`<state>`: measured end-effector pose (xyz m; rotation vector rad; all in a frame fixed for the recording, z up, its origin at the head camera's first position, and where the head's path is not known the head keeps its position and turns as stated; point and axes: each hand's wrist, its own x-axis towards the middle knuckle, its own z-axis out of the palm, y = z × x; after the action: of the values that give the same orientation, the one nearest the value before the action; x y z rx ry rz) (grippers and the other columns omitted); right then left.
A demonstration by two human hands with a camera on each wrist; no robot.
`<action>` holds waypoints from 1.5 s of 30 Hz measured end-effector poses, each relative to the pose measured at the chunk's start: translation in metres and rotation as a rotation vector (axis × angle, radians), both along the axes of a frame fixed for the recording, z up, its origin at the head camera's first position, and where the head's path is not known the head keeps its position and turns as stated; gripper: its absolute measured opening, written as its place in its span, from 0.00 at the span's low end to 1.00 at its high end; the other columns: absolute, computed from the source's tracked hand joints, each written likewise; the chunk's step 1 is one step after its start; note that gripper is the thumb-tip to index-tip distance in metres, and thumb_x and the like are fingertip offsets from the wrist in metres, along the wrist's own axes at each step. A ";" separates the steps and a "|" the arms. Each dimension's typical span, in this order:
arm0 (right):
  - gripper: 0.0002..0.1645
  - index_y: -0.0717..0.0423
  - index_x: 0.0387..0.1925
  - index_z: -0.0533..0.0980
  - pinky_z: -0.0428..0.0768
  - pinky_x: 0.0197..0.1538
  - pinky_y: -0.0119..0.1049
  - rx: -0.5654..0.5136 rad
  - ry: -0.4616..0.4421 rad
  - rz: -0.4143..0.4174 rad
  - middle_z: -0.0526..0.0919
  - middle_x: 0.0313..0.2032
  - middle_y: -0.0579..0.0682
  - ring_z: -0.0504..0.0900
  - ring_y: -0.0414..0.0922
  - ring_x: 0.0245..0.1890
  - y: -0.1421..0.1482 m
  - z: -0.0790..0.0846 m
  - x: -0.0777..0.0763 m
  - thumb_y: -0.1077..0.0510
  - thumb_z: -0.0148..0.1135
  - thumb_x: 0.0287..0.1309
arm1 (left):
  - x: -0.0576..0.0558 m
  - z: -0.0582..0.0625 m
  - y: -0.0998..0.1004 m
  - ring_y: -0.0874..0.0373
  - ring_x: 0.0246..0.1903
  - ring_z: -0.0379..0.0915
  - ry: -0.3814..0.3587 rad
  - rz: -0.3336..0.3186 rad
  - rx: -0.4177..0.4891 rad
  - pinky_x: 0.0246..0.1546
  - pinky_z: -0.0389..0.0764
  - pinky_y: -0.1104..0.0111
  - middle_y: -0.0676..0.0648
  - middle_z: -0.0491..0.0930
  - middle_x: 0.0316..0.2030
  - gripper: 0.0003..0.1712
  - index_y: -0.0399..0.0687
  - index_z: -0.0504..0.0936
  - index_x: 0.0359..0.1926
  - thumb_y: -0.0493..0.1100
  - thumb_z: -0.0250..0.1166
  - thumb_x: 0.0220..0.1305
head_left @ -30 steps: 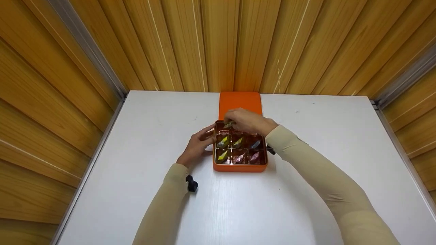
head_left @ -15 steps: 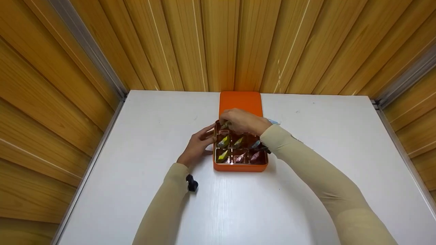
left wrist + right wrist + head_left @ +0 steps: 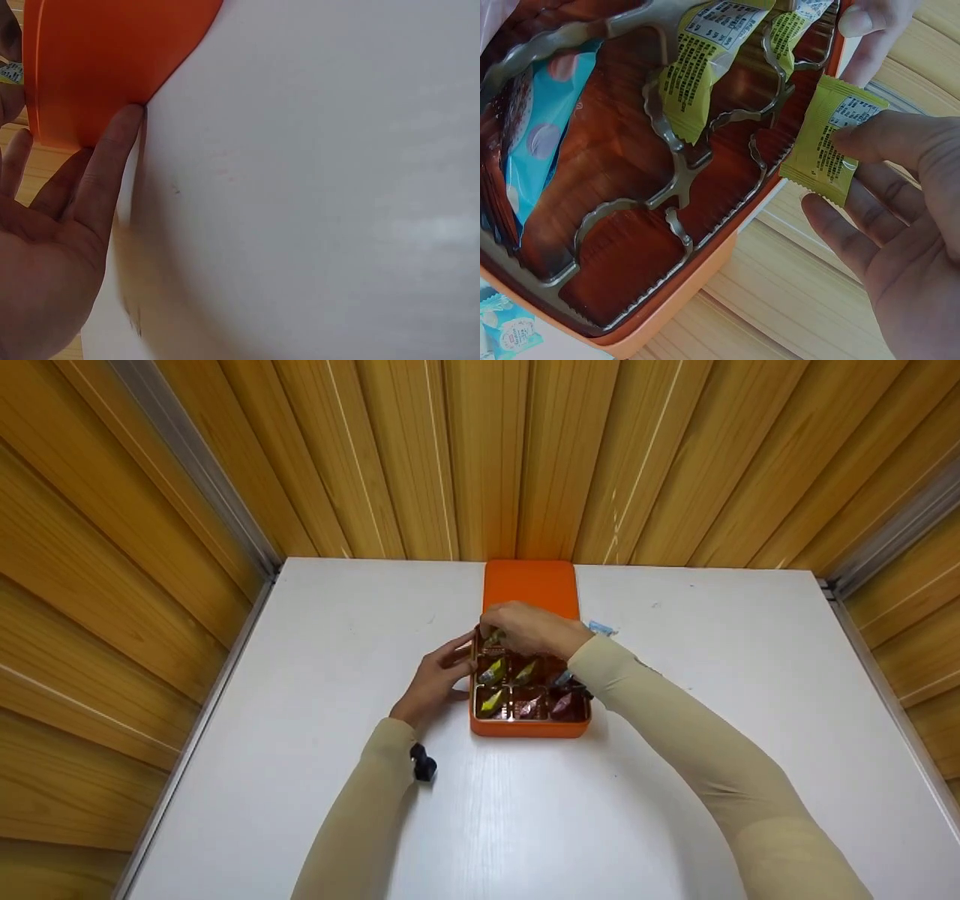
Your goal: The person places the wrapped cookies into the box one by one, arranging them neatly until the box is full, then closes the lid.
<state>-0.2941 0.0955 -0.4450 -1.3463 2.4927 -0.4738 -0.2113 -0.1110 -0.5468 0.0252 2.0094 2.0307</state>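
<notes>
An orange box (image 3: 530, 729) holds a brown compartment tray with wrapped snack packets. My right hand (image 3: 529, 628) pinches a small yellow snack packet (image 3: 831, 142) between thumb and fingers at the far-left compartment. Seen from the right wrist, this printed packet is beside the tray's edge. My left hand (image 3: 433, 682) touches the box's left side with its fingers extended; the left wrist view shows fingertips against the orange wall (image 3: 105, 67). Yellow packets (image 3: 491, 703) lie in the left and middle compartments, pink ones (image 3: 530, 706) in the near row. My right hand hides part of the far row.
Behind the box lies an orange lid (image 3: 529, 581), by the wooden panel wall (image 3: 480, 457). A light-blue packet (image 3: 601, 628) rests on the white table (image 3: 337, 622), right of the box. A blue packet (image 3: 547, 135) sits in a compartment.
My right hand has shifted slightly left with the yellow packet, further over the far-left compartment. The light-blue packet on the table has come into view behind the wrist. My left hand stays put.
</notes>
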 end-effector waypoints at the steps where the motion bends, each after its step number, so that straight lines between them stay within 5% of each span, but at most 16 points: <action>1: 0.14 0.64 0.48 0.85 0.82 0.62 0.47 0.000 -0.003 0.000 0.86 0.50 0.58 0.84 0.54 0.53 0.000 -0.001 0.000 0.76 0.62 0.65 | 0.000 0.000 0.000 0.42 0.65 0.76 -0.001 0.001 0.002 0.46 0.89 0.48 0.41 0.73 0.72 0.35 0.62 0.72 0.79 0.38 0.65 0.75; 45: 0.12 0.64 0.46 0.85 0.83 0.59 0.48 -0.013 0.017 0.025 0.87 0.46 0.58 0.85 0.55 0.49 -0.004 -0.012 0.000 0.75 0.66 0.63 | -0.002 -0.007 -0.001 0.44 0.65 0.77 0.022 -0.010 -0.019 0.46 0.89 0.49 0.42 0.73 0.72 0.35 0.62 0.71 0.79 0.41 0.66 0.76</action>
<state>-0.2944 0.0913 -0.4572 -1.3904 2.4872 -0.4767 -0.2128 -0.1119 -0.5533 0.0544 2.0373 2.0134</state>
